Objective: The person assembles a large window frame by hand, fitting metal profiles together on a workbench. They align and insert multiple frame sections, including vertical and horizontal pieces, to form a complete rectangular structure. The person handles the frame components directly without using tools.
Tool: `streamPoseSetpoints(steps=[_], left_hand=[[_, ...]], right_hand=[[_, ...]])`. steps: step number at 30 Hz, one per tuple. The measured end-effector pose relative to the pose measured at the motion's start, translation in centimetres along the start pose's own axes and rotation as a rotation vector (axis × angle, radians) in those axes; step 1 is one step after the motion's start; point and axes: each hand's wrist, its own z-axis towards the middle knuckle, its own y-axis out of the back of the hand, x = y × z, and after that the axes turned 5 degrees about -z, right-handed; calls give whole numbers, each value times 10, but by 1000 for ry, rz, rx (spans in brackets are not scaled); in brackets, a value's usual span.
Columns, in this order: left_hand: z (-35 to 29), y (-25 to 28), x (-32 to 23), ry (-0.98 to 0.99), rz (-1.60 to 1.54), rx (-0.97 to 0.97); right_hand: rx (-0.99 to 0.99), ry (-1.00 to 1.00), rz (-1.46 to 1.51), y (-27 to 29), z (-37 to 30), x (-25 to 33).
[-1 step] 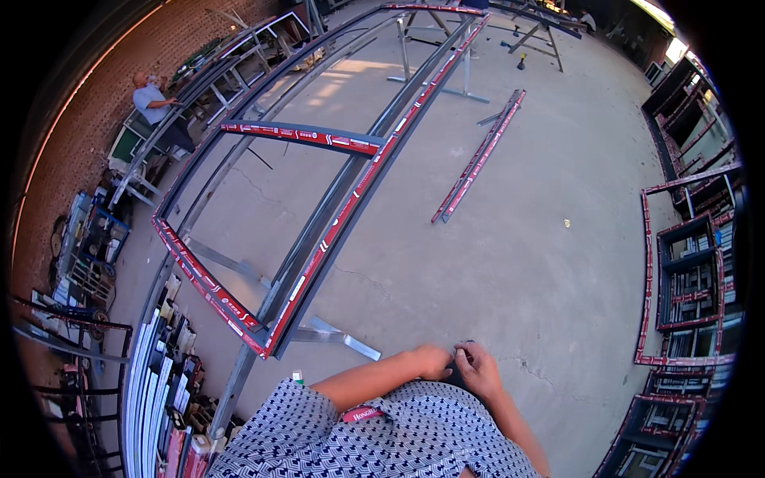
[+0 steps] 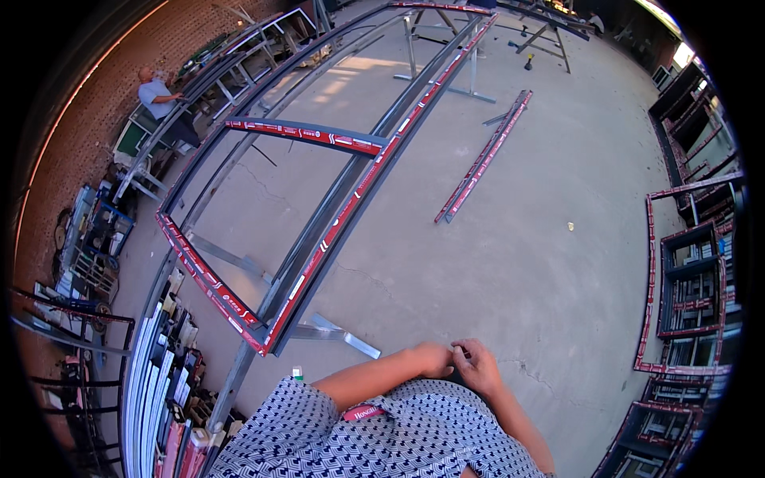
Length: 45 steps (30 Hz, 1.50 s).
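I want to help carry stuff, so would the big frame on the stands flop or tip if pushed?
The frame probably won't flop much: a crossbar joins its long sides. It may be heavy and awkward to lift because it's so long. A push might make it slide or tip, since it looks propped on metal stands.

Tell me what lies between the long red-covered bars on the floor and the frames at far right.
In the head view, grey floor with one small yellowish scrap, too small to identify.

From head height, a wide fisheye looks down over the hands (image 2: 478, 368).
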Motion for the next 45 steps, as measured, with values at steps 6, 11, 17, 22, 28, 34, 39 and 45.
streamPoseSetpoints(steps=[6, 11, 17, 22, 28, 34, 39, 45], left_hand=[[72, 43, 1, -242, -58, -312], [99, 94, -14, -156, -122, -216], [165, 155, 6, -208, -147, -148], [241, 244, 4, -307, 33, -73], [271, 351, 7, -234, 101, -28], [279, 415, 17, -132, -39, 19], [344, 386, 85, -307, -293, -86], [370, 447, 68, -143, -197, -240]], right_hand=[[244, 425, -160, 84, 95, 36], [339, 551, -100, 112, 144, 53], [389, 369, -170, 146, 220, 10], [226, 291, -239, 194, 297, 4], [63, 259, -216, 221, 385, 9], [160, 177, -251, 233, 447, -1], [245, 295, -168, 240, 500, -2], [415, 359, -129, 288, 568, -23]])
